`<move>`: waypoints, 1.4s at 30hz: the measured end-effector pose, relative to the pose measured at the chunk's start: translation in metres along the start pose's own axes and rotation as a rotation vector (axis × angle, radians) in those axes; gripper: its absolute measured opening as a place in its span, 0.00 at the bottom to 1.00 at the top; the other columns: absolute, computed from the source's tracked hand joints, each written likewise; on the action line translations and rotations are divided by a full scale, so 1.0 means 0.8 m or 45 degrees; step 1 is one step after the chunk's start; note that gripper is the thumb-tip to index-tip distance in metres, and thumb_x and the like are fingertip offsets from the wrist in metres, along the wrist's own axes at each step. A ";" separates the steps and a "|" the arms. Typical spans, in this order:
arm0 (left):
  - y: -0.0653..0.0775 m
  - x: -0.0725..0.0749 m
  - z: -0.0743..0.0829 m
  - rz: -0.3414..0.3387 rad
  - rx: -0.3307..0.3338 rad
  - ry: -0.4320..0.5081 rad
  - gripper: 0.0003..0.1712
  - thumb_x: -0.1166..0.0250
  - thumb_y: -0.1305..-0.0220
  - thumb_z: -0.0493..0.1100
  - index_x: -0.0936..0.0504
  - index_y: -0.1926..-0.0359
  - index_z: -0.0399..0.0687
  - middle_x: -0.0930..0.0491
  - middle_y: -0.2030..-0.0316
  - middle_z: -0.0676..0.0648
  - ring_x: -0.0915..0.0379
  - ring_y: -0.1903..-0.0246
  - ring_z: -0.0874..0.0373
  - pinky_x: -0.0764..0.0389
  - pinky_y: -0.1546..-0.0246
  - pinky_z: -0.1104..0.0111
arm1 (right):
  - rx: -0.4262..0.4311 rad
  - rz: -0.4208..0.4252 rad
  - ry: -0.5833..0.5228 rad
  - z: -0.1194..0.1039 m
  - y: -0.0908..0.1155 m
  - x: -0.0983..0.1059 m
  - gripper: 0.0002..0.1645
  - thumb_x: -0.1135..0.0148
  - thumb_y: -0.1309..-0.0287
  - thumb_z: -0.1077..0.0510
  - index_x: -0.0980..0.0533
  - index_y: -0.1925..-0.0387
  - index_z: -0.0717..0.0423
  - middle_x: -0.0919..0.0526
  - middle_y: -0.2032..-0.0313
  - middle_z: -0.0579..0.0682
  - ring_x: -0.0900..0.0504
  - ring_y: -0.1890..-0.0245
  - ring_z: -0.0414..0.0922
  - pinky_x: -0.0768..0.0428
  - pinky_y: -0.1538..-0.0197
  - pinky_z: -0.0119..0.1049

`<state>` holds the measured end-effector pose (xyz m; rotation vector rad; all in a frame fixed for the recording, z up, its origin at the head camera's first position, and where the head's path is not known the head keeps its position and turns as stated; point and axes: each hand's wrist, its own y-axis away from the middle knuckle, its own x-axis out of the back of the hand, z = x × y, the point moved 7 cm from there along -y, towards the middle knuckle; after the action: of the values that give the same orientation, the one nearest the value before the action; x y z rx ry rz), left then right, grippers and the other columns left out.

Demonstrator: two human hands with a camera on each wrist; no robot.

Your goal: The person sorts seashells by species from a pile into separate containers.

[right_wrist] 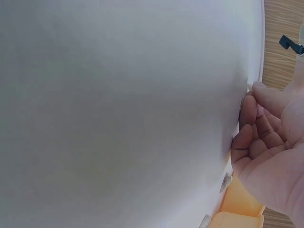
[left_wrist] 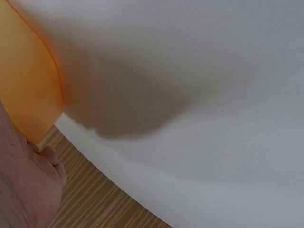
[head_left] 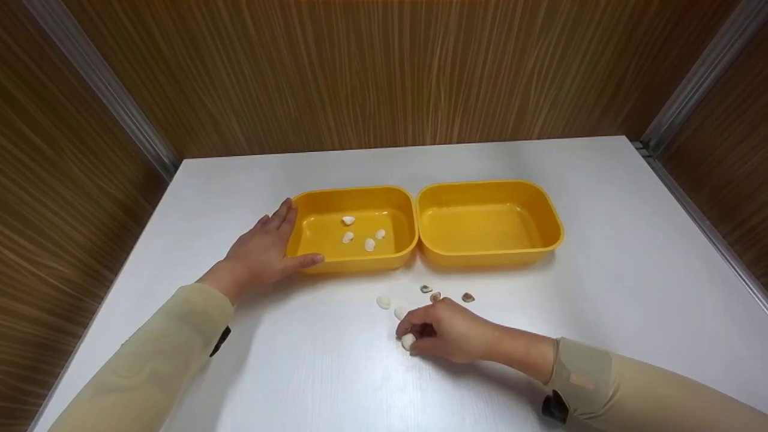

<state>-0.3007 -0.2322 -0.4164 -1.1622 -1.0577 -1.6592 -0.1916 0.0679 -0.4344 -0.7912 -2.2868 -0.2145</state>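
My right hand (head_left: 453, 333) pinches a white seashell (head_left: 408, 342) between thumb and fingertips, low over the white table. In the right wrist view, only a sliver of that shell shows at the fingertips of the right hand (right_wrist: 268, 137). Beside this hand lie two white shells (head_left: 383, 302), one partly behind the fingers, and three brownish shells (head_left: 468, 297). My left hand (head_left: 261, 249) rests against the left end of the left yellow bin (head_left: 360, 264), fingers extended along its side and thumb on the front rim. Several white shells (head_left: 369, 244) lie inside that bin.
The right yellow bin (head_left: 489, 259) stands against the left one, with no shells visible inside. Wood-grain panels (head_left: 396, 72) enclose the white table (head_left: 312, 372) at the back and both sides.
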 end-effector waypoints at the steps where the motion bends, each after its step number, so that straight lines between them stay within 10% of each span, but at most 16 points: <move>1: 0.000 0.000 0.000 0.001 0.001 0.000 0.75 0.57 0.39 0.90 0.69 0.15 0.39 0.71 0.15 0.41 0.63 0.17 0.38 0.56 0.19 0.47 | -0.002 -0.006 0.001 -0.001 0.000 0.000 0.11 0.25 0.39 0.68 0.13 0.55 0.57 0.13 0.66 0.42 0.23 0.67 0.30 0.19 0.60 0.28; 14: 0.000 0.002 0.000 0.021 0.005 -0.015 0.76 0.57 0.39 0.90 0.67 0.16 0.37 0.70 0.15 0.39 0.60 0.18 0.35 0.58 0.18 0.48 | 0.111 -0.019 0.266 -0.015 0.003 0.011 0.10 0.26 0.41 0.68 0.13 0.60 0.55 0.12 0.66 0.41 0.23 0.68 0.32 0.21 0.60 0.26; 42: -0.001 0.000 -0.001 0.004 0.031 0.005 0.76 0.56 0.42 0.92 0.66 0.15 0.41 0.71 0.14 0.43 0.59 0.19 0.32 0.53 0.20 0.44 | -0.019 0.463 0.055 -0.026 -0.078 0.133 0.11 0.20 0.41 0.60 0.11 0.56 0.55 0.10 0.58 0.44 0.17 0.58 0.46 0.21 0.53 0.43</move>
<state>-0.3021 -0.2328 -0.4171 -1.1440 -1.0706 -1.6414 -0.2774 0.0615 -0.3440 -1.1791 -2.0587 -0.0803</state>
